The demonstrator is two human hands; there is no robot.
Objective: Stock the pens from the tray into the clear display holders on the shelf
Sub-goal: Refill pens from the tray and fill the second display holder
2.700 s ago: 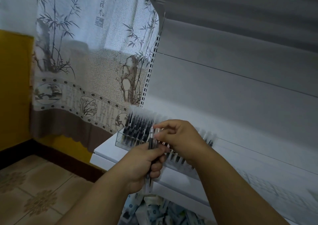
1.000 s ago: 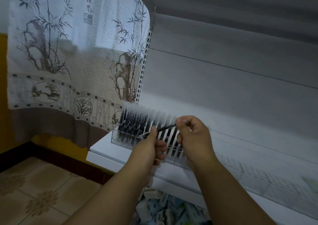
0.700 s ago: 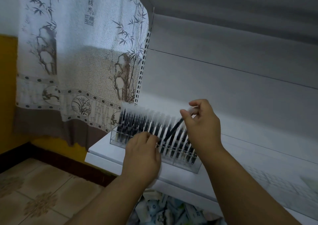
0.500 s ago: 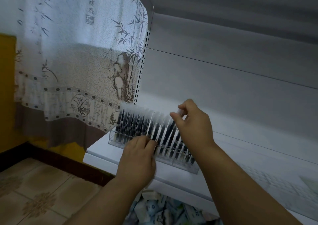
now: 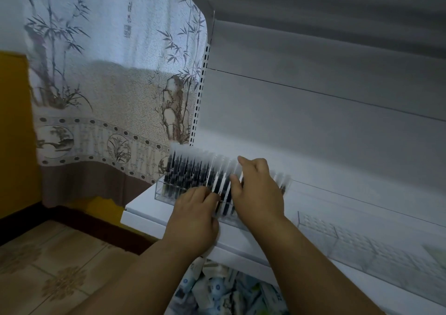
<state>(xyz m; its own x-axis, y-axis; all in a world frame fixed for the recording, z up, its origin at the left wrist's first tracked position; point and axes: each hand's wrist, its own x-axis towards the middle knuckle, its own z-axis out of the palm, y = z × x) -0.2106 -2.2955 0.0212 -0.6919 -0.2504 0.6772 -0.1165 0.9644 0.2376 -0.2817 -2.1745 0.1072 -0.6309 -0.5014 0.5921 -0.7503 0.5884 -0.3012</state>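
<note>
While right hand (image 5: 257, 190) is pinching clear cap of pen (image 5: 235, 170) among standing pens (image 5: 190, 176), left hand (image 5: 195, 214), fingers curled, grip unclear, is touching clear holder (image 5: 160, 191) front, sitting on white shelf (image 5: 144, 208) beside bamboo-print curtain (image 5: 108, 85).

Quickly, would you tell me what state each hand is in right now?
Left hand: fingers rest on the clear holder; grip cannot be told.
Right hand: pinches a pen in the holder.
</note>
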